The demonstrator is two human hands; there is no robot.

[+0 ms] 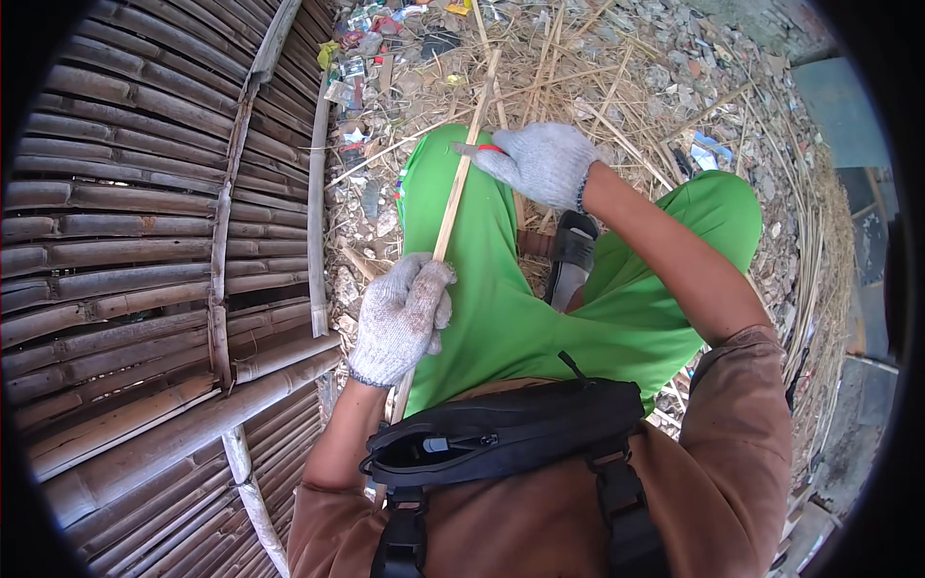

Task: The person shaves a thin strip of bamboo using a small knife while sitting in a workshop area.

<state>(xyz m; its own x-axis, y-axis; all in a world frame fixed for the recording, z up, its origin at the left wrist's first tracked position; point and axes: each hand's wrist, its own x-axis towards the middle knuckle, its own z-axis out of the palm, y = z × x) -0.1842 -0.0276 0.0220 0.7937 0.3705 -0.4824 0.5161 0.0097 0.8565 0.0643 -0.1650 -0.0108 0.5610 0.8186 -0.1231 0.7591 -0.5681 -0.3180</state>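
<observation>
Currently both hands work one thin pale bamboo strip point(453, 207) that runs lengthwise over my left thigh in the bright green trousers point(501, 289). My left hand point(403, 318), in a grey knit glove, is clamped around the strip's near part, pinning it by the hip. My right hand point(540, 162), same kind of glove, is closed on a small red-handled blade point(479, 149) laid against the strip farther out, near the knee. Blade edge too small to resolve.

Judgement: mid-shaving or splitting, blade engaged at the far section. Next move needs a steady left clamp, a shallow blade angle, and a stroke kept away from the leg.

Around: black chest pouch point(501, 438) below, dark sandal point(572, 252) between the knees, woven split-bamboo panel point(145, 241) on my left, straw and rubble point(617, 77) ahead.
</observation>
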